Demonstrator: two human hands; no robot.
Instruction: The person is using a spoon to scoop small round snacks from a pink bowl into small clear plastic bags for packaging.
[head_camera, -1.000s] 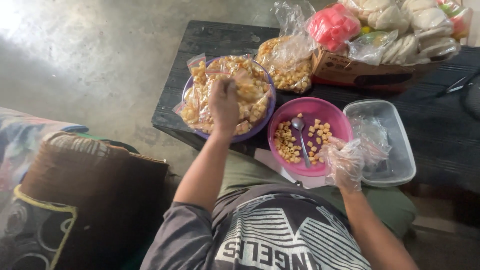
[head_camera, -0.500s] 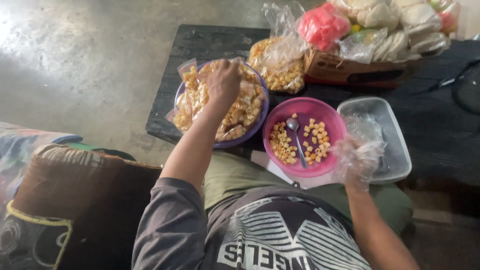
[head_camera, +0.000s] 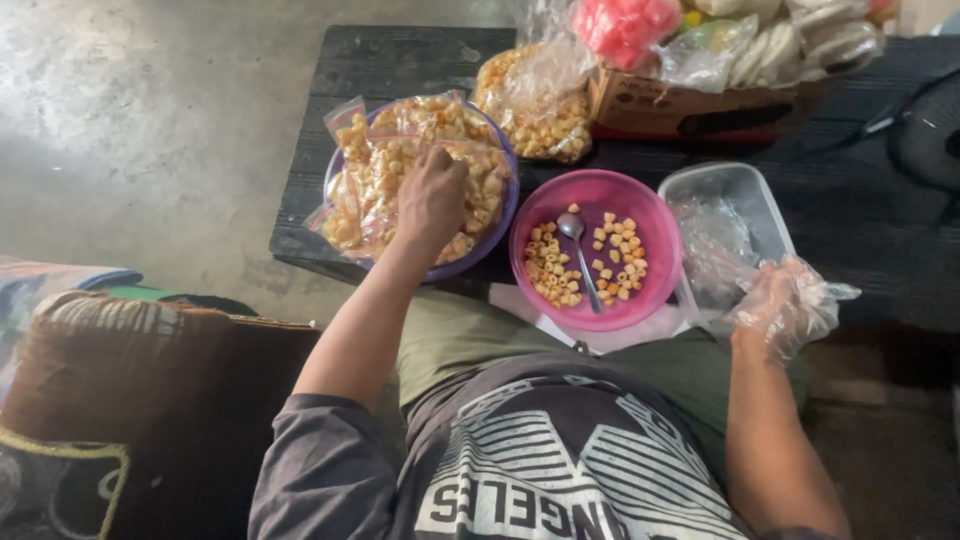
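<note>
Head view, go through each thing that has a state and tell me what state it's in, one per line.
Purple bowl: piled with filled snack bags.
Pink bowl: partly filled with loose snacks.
Spoon: lying in the pink bowl.
Clear tub: open, holding crumpled plastic.
Big bag: open, part full of snacks.
Left hand: bare, resting on the bags.
Right hand: covered in clear plastic, beside the tub.

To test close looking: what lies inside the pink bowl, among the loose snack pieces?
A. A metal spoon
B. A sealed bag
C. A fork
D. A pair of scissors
A: a metal spoon lies in the pink bowl, bowl end away from the person, among loose snack pieces.
</note>
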